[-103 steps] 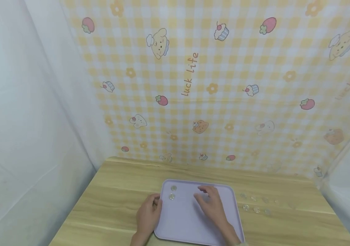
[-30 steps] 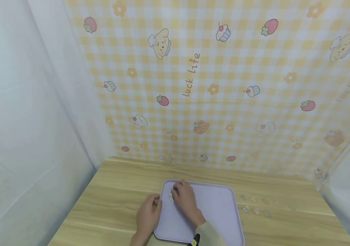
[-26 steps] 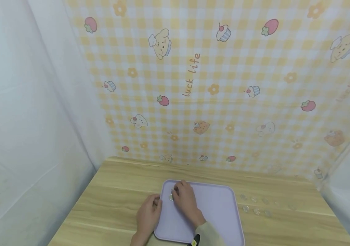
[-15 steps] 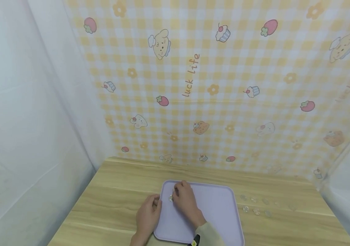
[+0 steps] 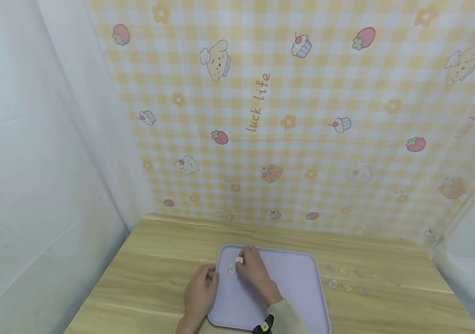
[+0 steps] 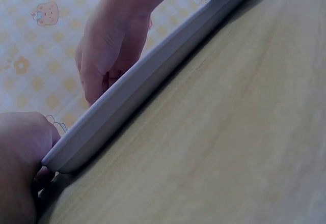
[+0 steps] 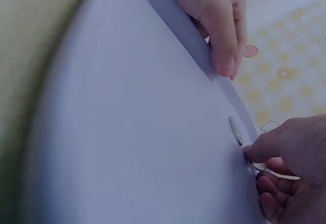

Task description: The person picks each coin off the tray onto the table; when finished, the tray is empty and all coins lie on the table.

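Observation:
My left hand [image 5: 200,290] grips the left rim of the lilac tray [image 5: 270,297]; in the left wrist view, this hand [image 6: 20,152] is at the tray's corner. Near the tray's far left corner, my right hand [image 5: 255,269] pinches a small clear disc [image 5: 239,260] between thumb and fingers. A second clear disc [image 5: 231,269] lies on the tray just beside it. In the right wrist view, the right hand's [image 7: 295,158] fingers partly hide the held disc, and the other disc [image 7: 235,130] sits close to the thumb tip.
Several clear pieces [image 5: 332,283] lie in two rows on the wooden table [image 5: 158,260], right of the tray. A yellow checked cloth [image 5: 270,148] hangs behind the table, and a white sheet [image 5: 53,162] hangs at the left.
My right hand has come from the tray's middle to its far left corner. The disc there is now pinched and shows between the fingers, shifted slightly right. The left hand has stayed put.

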The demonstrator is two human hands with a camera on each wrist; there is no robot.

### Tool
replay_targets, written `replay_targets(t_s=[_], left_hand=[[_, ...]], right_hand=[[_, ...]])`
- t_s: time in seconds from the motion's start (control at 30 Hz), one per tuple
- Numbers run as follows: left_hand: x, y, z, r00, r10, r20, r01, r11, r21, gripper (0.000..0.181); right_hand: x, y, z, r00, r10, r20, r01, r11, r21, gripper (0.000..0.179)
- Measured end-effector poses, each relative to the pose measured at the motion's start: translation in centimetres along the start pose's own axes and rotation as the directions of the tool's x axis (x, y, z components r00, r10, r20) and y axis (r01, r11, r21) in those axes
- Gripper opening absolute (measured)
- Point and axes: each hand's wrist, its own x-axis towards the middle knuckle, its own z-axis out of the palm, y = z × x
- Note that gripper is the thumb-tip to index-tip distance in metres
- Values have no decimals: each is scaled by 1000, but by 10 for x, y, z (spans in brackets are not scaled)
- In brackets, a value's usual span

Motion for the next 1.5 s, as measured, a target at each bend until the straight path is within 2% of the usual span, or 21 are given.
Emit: replay_targets(t_s=[0.13,0.5,0.7,0.93,1.13,1.33,1.5], left_hand=[[0,-1,0,1000,0,4,0,1000,4,20],[0,-2,-2,1000,18,-3,-18,1000,12,20],[0,-2,-3,1000,19,3,-19,1000,22,20],[0,-3,-1,1000,21,-3,-21,999,28,20],[-2,-1,3,999,-6,38,5,1000,28,22],[-2,1,7,1000,-11,15,11,1000,6,21],[0,3,4,1000,-12,-8,12,1000,14,20]], right_hand=[[-3,1,3,1000,-23,-21,23,1000,-1,16],[-10,-5,-3,995,-89,-35,84,988,-129,19],[-10,-6,-7,997,-75,-17,73,989,-131,15],[-9,5,-3,999,-35,-25,34,998,-59,18],[-12,20,-8,999,38,1,-38,999,24,22],[-18,36,-32,996,85,8,-86,986,146,25],[-23,46,-54,993,111,-33,-102,972,211,25]])
